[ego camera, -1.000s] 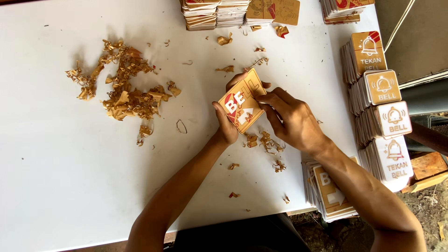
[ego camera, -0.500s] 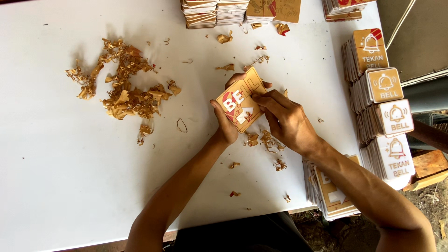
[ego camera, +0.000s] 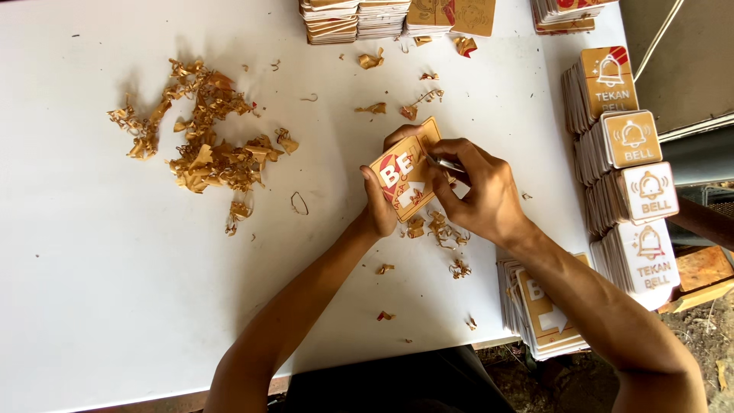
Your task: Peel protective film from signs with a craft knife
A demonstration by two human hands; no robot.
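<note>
Left hand (ego camera: 380, 200): we grip the brown sign plate (ego camera: 405, 177) from its left.
Right hand (ego camera: 478, 187): we pinch a thin metal tool (ego camera: 446, 164) against it.

Your hands hold the plaque (ego camera: 404, 177) mid-table (ego camera: 92, 306); the scrap pile (ego camera: 202, 145) lies left, bell stacks (ego camera: 627, 199) right, more stacks (ego camera: 359, 17) behind.

head view | worn camera looks steeply down, far table edge at top | close over the white table (ego camera: 115, 306) | fingers (ego camera: 451, 149) sit just right of centre | scrap pile (ego camera: 202, 145) well left of them | sign stacks (ego camera: 623, 176) right of them | single view, nothing shared
</note>
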